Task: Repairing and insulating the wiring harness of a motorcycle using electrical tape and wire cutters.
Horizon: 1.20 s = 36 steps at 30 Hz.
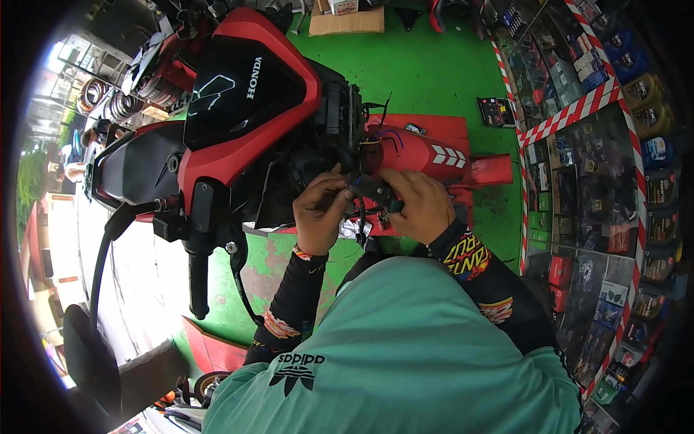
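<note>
A red and black scooter (238, 108) stands before me with its front panels off and wiring showing. My left hand (320, 210) pinches thin black wires beside the open front of the scooter. My right hand (418, 205) grips a small black connector part (374, 189) joined to those wires. Both hands meet just below the exposed black housing (340, 116), where red and blue wire ends (387, 139) stick out. My dark patterned sleeves and teal shirt fill the lower middle of the view.
The left handlebar grip (198, 278) and mirror (90, 358) hang at the lower left. A loose red body panel (448, 155) lies on the green floor (434, 65). A glass display cabinet (600, 195) with red-white striped edges stands on the right. A cardboard box (347, 22) sits at the top.
</note>
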Available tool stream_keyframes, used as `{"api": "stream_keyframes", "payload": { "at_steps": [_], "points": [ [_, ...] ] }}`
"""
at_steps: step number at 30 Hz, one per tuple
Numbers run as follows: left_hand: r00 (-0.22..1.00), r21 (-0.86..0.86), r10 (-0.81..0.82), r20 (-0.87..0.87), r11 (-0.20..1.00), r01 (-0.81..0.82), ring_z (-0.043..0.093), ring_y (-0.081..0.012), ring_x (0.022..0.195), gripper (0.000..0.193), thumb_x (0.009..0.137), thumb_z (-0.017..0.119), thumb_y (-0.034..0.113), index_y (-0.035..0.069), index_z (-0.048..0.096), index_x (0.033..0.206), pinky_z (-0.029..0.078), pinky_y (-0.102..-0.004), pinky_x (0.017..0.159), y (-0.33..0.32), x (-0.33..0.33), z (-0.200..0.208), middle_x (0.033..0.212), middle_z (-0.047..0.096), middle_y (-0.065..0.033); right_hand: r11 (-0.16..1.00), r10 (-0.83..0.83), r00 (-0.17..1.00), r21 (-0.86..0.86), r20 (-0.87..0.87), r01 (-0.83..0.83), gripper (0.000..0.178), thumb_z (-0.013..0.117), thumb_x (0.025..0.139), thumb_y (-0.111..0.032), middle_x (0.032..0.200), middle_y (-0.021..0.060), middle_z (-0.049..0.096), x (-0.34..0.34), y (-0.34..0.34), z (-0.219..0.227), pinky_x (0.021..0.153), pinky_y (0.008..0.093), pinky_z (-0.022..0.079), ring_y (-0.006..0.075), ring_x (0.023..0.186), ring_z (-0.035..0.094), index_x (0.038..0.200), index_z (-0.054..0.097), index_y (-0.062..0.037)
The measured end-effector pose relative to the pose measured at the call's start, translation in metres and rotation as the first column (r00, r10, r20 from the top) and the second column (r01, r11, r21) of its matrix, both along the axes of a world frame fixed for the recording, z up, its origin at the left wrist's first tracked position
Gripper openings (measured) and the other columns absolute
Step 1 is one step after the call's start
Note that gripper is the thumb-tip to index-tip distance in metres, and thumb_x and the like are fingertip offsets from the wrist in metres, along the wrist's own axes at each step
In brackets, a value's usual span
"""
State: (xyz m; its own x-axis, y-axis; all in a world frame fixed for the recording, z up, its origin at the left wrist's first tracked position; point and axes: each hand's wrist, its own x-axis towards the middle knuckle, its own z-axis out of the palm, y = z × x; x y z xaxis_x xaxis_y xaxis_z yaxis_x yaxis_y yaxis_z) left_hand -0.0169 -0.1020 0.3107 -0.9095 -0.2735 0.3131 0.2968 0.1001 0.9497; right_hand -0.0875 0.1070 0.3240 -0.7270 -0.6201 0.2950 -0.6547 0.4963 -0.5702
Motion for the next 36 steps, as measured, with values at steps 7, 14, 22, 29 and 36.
{"api": "stream_keyframes", "payload": {
  "at_steps": [7, 14, 22, 29, 36],
  "points": [
    [0.998, -0.158, 0.013, 0.054, 0.987, -0.004, 0.051, -0.0231, 0.083, 0.006, 0.087, 0.06, -0.001, -0.002, 0.054, 0.087, 0.044, -0.0334, 0.08, 0.008, -0.004, 0.003, 0.085, 0.051, -0.0103, 0.999, 0.013, 0.989, -0.051, 0.144, -0.005, 0.065, 0.074, 0.069, -0.016, 0.099, 0.0158, 0.065, 0.009, -0.002, -0.001, 0.077, 0.0497, 0.053, 0.0385, 0.09, 0.066, 0.131, 0.056, -0.0122],
    [0.996, -0.239, -0.082, -0.031, 0.968, 0.072, 0.042, -0.0208, 0.074, 0.013, 0.078, 0.056, -0.001, 0.001, 0.043, 0.078, 0.037, -0.0314, 0.071, 0.001, -0.018, -0.006, 0.079, 0.044, -0.0085, 0.96, 0.117, 0.89, -0.281, 0.44, 0.013, 0.054, 0.069, 0.081, -0.014, 0.086, 0.0143, 0.067, 0.032, -0.014, -0.028, 0.067, 0.0443, 0.053, 0.0309, 0.073, 0.068, 0.132, 0.053, -0.0099],
    [0.998, 0.083, 0.056, -0.007, 0.995, -0.056, 0.036, -0.0151, 0.08, 0.014, 0.089, 0.051, 0.011, 0.002, 0.043, 0.082, 0.031, -0.0294, 0.076, 0.002, -0.002, -0.001, 0.087, 0.042, -0.005, 0.588, -0.012, 0.446, -0.355, 0.895, 0.727, 0.037, 0.058, 0.09, -0.01, 0.078, 0.0037, 0.058, -0.019, 0.089, -0.015, 0.055, 0.0302, 0.045, 0.0168, 0.066, 0.058, 0.127, 0.054, -0.0123],
    [0.998, 0.019, -0.041, -0.052, 0.999, 0.042, 0.04, -0.0157, 0.081, 0.033, 0.082, 0.074, 0.014, 0.005, 0.043, 0.087, 0.037, -0.0297, 0.076, 0.005, -0.014, -0.008, 0.088, 0.042, -0.0049, 0.921, -0.279, 0.959, 0.269, -0.048, 0.282, 0.067, 0.075, 0.077, -0.014, 0.112, 0.0159, 0.065, 0.002, 0.079, 0.03, 0.088, 0.0492, 0.047, 0.0368, 0.104, 0.062, 0.138, 0.048, -0.0053],
    [0.999, -0.584, -0.03, -0.009, 0.811, 0.019, 0.041, -0.0159, 0.083, 0.067, 0.056, 0.1, 0.023, 0.008, 0.044, 0.09, 0.038, -0.0305, 0.073, 0.015, -0.018, 0.012, 0.089, 0.037, -0.0023, 0.903, -0.051, 0.999, 0.427, -0.005, 0.048, 0.077, 0.085, 0.062, -0.017, 0.116, 0.0124, 0.062, 0.024, 0.045, 0.056, 0.095, 0.0479, 0.04, 0.0326, 0.11, 0.055, 0.13, 0.051, -0.0033]
  ]
}}
